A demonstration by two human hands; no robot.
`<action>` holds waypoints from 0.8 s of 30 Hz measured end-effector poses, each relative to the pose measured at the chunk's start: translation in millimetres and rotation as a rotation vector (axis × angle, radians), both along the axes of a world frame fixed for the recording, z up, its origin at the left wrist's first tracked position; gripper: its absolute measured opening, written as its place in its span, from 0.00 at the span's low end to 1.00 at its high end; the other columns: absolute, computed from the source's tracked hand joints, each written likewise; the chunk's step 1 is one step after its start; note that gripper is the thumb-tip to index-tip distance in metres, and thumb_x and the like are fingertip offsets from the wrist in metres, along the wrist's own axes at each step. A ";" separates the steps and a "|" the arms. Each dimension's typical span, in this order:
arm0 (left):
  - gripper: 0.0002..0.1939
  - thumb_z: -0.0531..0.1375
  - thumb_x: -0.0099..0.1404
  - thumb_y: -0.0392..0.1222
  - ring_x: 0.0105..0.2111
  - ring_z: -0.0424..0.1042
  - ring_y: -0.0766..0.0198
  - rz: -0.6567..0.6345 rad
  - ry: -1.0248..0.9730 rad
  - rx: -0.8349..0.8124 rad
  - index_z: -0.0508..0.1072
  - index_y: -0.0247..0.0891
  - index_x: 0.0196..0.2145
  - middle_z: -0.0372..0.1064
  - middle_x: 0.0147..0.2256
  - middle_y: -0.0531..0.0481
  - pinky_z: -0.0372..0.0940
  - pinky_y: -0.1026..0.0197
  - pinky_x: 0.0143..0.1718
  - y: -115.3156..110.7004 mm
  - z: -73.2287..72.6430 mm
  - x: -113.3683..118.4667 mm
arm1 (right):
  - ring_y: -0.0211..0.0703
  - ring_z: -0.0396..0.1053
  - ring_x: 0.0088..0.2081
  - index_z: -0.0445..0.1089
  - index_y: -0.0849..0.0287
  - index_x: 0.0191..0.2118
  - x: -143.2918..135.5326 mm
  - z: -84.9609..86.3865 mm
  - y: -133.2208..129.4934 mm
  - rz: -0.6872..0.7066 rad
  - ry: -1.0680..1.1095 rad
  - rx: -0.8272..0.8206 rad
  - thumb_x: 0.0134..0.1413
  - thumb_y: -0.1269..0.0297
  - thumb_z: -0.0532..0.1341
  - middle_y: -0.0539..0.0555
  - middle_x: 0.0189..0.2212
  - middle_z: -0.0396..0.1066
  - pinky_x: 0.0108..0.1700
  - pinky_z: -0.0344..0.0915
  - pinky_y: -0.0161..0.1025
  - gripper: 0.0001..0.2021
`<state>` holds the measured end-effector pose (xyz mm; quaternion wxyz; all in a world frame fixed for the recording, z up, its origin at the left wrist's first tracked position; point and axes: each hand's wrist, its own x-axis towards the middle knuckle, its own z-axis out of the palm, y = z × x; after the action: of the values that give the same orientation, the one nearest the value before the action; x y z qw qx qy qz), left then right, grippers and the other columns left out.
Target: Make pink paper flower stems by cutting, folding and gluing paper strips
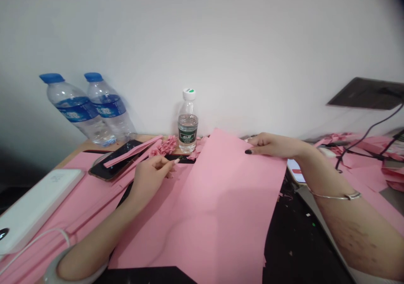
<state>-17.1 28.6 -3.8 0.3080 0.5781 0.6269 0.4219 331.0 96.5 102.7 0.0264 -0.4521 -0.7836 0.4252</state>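
Bottles and phone stand behind; both hands rest uncurled on pink sheet, gripping nothing.

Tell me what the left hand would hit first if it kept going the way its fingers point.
Probably the small green-labelled bottle. The left hand points up and right across the pink sheet, past the pink paper flowers; depth is unclear, so it might pass in front.

Matt pink paper sheet; clear plastic bottle.
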 end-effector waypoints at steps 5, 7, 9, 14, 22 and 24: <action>0.23 0.53 0.68 0.54 0.18 0.66 0.60 -0.049 0.231 0.072 0.71 0.42 0.20 0.67 0.17 0.52 0.61 0.58 0.25 11.7 11.3 1.5 | 0.33 0.58 0.22 0.72 0.61 0.29 -0.7 1.1 -0.3 -0.001 0.026 -0.097 0.58 0.47 0.61 0.47 0.22 0.65 0.23 0.57 0.32 0.20; 0.21 0.50 0.69 0.52 0.22 0.69 0.56 -0.062 0.295 0.109 0.76 0.40 0.28 0.68 0.18 0.51 0.63 0.56 0.31 17.3 13.8 1.7 | 0.33 0.60 0.22 0.73 0.62 0.30 -0.4 1.3 1.1 0.002 0.029 -0.134 0.57 0.48 0.61 0.48 0.23 0.66 0.24 0.58 0.33 0.19; 0.20 0.51 0.69 0.51 0.28 0.72 0.52 -0.049 0.346 0.153 0.78 0.36 0.43 0.70 0.20 0.49 0.64 0.54 0.38 20.4 16.1 2.3 | 0.34 0.62 0.24 0.74 0.62 0.32 0.5 0.1 3.9 0.018 0.027 -0.157 0.58 0.48 0.61 0.49 0.25 0.68 0.26 0.60 0.33 0.19; 0.27 0.50 0.70 0.54 0.31 0.74 0.53 -0.114 0.246 0.133 0.68 0.35 0.59 0.76 0.33 0.44 0.67 0.54 0.37 14.7 19.9 11.9 | 0.35 0.63 0.26 0.75 0.62 0.30 -8.0 -5.5 13.2 0.131 -0.022 -0.107 0.58 0.49 0.60 0.49 0.26 0.70 0.29 0.62 0.34 0.19; 0.28 0.62 0.62 0.48 0.39 0.78 0.50 -0.439 -0.383 -0.155 0.66 0.40 0.58 0.79 0.43 0.43 0.72 0.51 0.39 3.3 6.8 40.8 | 0.42 0.71 0.32 0.78 0.61 0.36 -54.2 -25.6 17.9 0.256 -0.236 0.088 0.58 0.54 0.60 0.52 0.31 0.77 0.34 0.65 0.35 0.15; 0.23 0.62 0.61 0.48 0.37 0.79 0.50 -0.372 -0.379 -0.168 0.71 0.39 0.53 0.80 0.41 0.45 0.72 0.52 0.37 1.4 4.1 41.8 | 0.45 0.72 0.36 0.77 0.60 0.41 -60.1 -34.6 8.9 0.164 -0.266 0.211 0.57 0.58 0.61 0.55 0.36 0.78 0.37 0.65 0.37 0.13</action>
<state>24.8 30.0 0.4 0.5388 0.5665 0.4738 0.4053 270.9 105.5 68.1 -0.0650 -0.4338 -0.8546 0.2779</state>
